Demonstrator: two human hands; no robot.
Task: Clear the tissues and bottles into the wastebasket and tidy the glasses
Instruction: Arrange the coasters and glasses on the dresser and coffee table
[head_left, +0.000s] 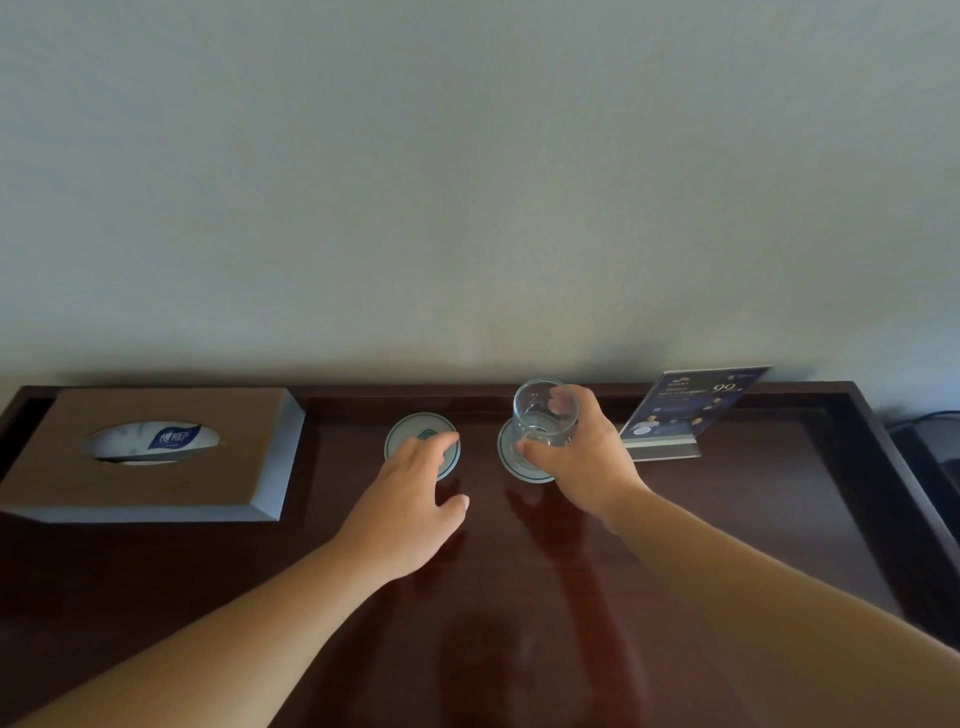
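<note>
**One hand on a glass, one on a coaster**

Two bare forearms reach out over a glossy dark-brown wooden table (519, 649). The left hand (410, 512) lies loosely spread, thumb splayed to the side. Its fingertips rest on a round white coaster with a green ring and logo (415, 434) and grip nothing. The right hand (582, 457) is wrapped round a clear cylindrical drinking glass (543, 415), thumb low on the near wall and fingers behind. The glass stands upright at a second round white green-ringed coaster (524, 474), which shows under the thumb. Whether the base has touched down cannot be told.

The glass looks empty, so probably light. It is also rigid, smooth and breakable, and a grip low round the body, as here, seems safer than one at the thin rim. It calls for a gentle landing.

Well left of the left hand sits a tan wood-faced tissue box with an oval opening (156, 488). Just beyond the right hand stands a clear acrylic sign holder with a dark-blue card (685, 410), backed by a plain pale wall (467, 182). No bottle or wastebasket is in view.
</note>
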